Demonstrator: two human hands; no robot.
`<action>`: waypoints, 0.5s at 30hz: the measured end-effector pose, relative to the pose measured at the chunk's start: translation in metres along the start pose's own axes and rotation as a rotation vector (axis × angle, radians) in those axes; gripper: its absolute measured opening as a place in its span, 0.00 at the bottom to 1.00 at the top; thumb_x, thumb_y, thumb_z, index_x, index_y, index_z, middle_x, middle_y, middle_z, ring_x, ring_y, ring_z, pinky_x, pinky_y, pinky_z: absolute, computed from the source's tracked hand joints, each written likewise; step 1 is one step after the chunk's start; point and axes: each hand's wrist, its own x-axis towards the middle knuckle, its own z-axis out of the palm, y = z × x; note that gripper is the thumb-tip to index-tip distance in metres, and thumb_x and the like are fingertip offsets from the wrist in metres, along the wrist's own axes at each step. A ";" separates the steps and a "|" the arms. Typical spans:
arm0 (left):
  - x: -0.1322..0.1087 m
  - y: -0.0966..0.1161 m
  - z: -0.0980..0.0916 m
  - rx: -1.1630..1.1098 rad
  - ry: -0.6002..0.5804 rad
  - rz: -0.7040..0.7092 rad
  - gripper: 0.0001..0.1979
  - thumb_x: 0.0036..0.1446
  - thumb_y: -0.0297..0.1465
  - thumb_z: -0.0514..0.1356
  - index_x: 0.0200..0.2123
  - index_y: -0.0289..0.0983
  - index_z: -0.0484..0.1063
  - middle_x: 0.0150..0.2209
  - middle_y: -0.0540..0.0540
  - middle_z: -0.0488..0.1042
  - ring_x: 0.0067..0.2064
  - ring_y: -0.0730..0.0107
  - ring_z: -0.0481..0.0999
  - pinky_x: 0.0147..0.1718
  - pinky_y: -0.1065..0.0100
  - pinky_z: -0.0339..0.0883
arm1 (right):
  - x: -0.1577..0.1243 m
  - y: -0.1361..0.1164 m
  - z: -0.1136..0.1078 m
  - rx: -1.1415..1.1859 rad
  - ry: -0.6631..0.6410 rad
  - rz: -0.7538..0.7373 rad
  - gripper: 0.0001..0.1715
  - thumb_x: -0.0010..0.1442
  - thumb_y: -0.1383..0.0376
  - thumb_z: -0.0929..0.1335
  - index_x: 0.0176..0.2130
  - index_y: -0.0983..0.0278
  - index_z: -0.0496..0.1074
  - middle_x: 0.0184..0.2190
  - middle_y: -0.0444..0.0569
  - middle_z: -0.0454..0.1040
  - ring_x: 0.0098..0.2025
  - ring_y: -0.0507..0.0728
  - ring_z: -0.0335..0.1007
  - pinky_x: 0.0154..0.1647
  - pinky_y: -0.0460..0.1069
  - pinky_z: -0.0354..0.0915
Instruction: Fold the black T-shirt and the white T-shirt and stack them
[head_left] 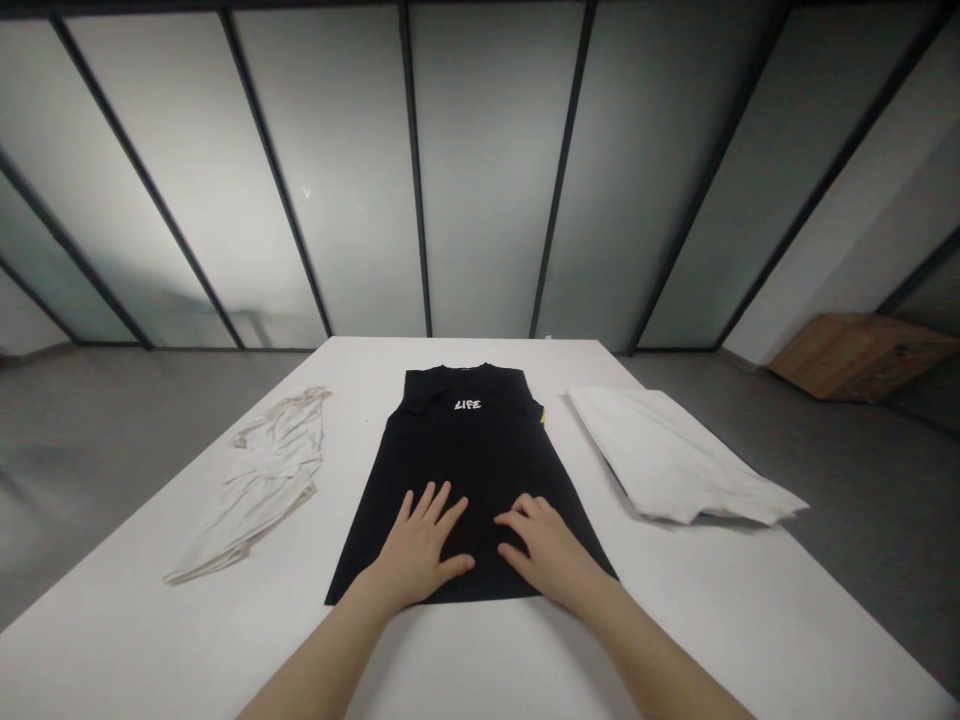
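Observation:
A black shirt [469, 450] with white "LIFE" lettering lies flat on the white table [480, 650], its sides folded in to a long narrow shape. My left hand [418, 548] rests palm down on the shirt's near part, fingers spread. My right hand [546, 545] lies flat beside it on the same near part, fingers stretched toward the left hand. Neither hand holds anything.
A crumpled white garment [262, 475] lies on the table's left side. A flat stack of white folded cloth [675, 458] sits on the right, overhanging the edge. A wooden cabinet [862, 355] stands on the grey floor at far right. Frosted glass panels form the wall behind.

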 end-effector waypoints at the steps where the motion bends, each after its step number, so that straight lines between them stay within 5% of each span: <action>1: -0.001 0.000 -0.005 -0.018 -0.073 -0.001 0.50 0.59 0.60 0.61 0.77 0.48 0.49 0.79 0.43 0.39 0.79 0.40 0.36 0.72 0.33 0.34 | -0.001 -0.006 -0.002 0.025 -0.039 -0.040 0.20 0.66 0.60 0.72 0.57 0.58 0.78 0.52 0.53 0.76 0.55 0.64 0.70 0.59 0.57 0.65; 4: -0.003 -0.003 -0.022 -0.038 -0.247 -0.098 0.69 0.43 0.62 0.70 0.79 0.47 0.40 0.79 0.41 0.31 0.78 0.33 0.28 0.69 0.26 0.28 | -0.002 -0.016 -0.008 0.078 -0.159 -0.132 0.20 0.62 0.57 0.76 0.53 0.58 0.78 0.48 0.49 0.77 0.52 0.62 0.70 0.56 0.55 0.64; 8: -0.010 -0.006 -0.033 -0.035 -0.378 -0.209 0.76 0.35 0.60 0.73 0.78 0.48 0.33 0.78 0.41 0.21 0.76 0.29 0.20 0.64 0.19 0.26 | -0.001 -0.022 -0.012 0.117 -0.268 -0.171 0.25 0.57 0.53 0.79 0.51 0.57 0.79 0.45 0.47 0.79 0.48 0.60 0.72 0.47 0.50 0.63; 12: -0.019 -0.004 -0.031 -0.036 -0.365 -0.223 0.75 0.35 0.57 0.74 0.78 0.51 0.33 0.78 0.40 0.23 0.76 0.26 0.21 0.62 0.16 0.28 | -0.005 -0.023 -0.017 0.160 -0.361 -0.139 0.15 0.59 0.54 0.77 0.44 0.57 0.81 0.37 0.43 0.80 0.37 0.55 0.73 0.36 0.47 0.59; 15: -0.025 -0.003 -0.032 -0.030 -0.258 -0.207 0.72 0.34 0.54 0.76 0.78 0.51 0.44 0.79 0.36 0.36 0.77 0.24 0.32 0.65 0.20 0.35 | -0.008 -0.017 -0.023 0.180 -0.361 -0.073 0.08 0.63 0.57 0.74 0.39 0.58 0.83 0.33 0.43 0.81 0.34 0.54 0.74 0.34 0.46 0.58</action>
